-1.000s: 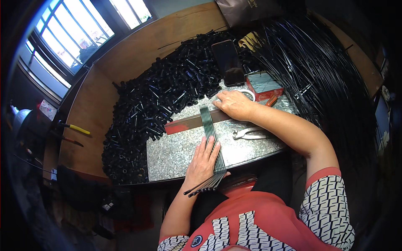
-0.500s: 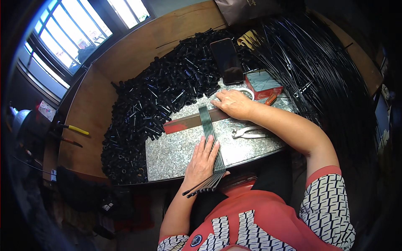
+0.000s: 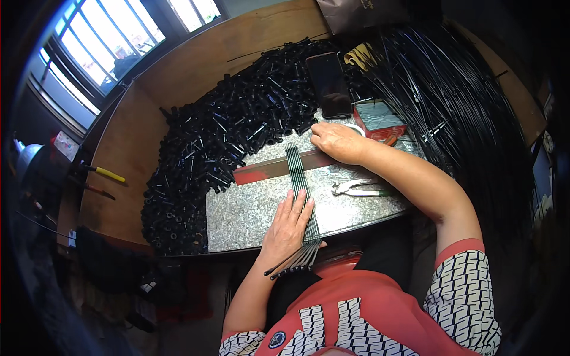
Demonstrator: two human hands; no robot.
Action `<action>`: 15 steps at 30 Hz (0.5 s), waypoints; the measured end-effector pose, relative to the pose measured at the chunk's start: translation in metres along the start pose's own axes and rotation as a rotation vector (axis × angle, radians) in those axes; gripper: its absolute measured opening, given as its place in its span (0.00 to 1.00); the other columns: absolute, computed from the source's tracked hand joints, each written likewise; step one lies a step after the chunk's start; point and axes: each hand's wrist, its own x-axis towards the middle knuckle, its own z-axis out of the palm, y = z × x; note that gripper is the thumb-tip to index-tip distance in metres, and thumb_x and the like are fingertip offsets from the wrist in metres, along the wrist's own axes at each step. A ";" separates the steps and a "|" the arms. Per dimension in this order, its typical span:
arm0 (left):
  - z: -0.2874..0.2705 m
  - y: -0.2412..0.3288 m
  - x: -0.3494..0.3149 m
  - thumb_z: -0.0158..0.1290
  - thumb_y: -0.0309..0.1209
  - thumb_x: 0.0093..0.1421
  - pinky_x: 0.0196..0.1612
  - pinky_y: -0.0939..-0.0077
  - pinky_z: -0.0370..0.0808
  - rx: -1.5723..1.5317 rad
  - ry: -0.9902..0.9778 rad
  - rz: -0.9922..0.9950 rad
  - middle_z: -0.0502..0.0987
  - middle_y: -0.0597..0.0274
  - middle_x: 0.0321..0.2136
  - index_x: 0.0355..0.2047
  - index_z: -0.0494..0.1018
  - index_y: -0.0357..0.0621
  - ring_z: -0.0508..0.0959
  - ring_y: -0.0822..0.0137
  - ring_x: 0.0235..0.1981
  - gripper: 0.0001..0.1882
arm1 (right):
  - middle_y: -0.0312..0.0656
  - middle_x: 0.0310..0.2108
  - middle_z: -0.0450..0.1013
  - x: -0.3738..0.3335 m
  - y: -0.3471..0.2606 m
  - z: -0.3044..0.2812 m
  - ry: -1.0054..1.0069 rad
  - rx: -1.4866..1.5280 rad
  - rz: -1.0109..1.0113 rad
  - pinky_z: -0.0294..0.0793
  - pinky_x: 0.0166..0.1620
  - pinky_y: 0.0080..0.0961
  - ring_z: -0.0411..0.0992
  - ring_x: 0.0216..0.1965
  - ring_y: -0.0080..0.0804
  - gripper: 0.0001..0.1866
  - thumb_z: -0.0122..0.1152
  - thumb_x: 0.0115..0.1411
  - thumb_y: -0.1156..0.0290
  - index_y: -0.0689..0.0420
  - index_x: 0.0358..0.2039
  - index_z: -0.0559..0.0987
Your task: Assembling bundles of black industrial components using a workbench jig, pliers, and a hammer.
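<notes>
My left hand [image 3: 285, 228] rests with straight fingers across a flat row of thin dark rods [image 3: 296, 169]. Its thumb tip shows on the far side of the row, so the rods sit between thumb and fingers. Their black-tipped ends fan out over the table's near edge, by my wrist. Under the far part of the row lies a red and brown flat bar [image 3: 255, 172]. My right hand [image 3: 338, 143] is bent closed above the bar's right end, fingertips by the edge of a heap of short black tubes [image 3: 237, 118]. Whatever its fingers hold is hidden.
A phone [image 3: 330, 86] lies behind my right hand. Beside that hand are a white ring [image 3: 357, 128], partly covered, and a red box [image 3: 383, 115]. Pincers [image 3: 359, 188] lie on the speckled board [image 3: 237, 219]. Long black rods [image 3: 451, 89] fill the right side; a wooden wall [image 3: 127, 136] borders the left.
My right hand has shifted slightly away from me, its fingers now more curled and nearer the tube heap, covering more of the white ring. The left hand keeps its place on the rods.
</notes>
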 end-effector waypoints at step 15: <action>-0.001 0.002 0.003 0.60 0.54 0.47 0.64 0.51 0.53 -0.001 0.010 0.010 0.54 0.41 0.63 0.61 0.57 0.35 0.52 0.41 0.65 0.49 | 0.46 0.32 0.69 0.018 -0.009 0.017 0.057 0.048 0.008 0.73 0.40 0.37 0.71 0.38 0.43 0.05 0.51 0.53 0.74 0.60 0.28 0.73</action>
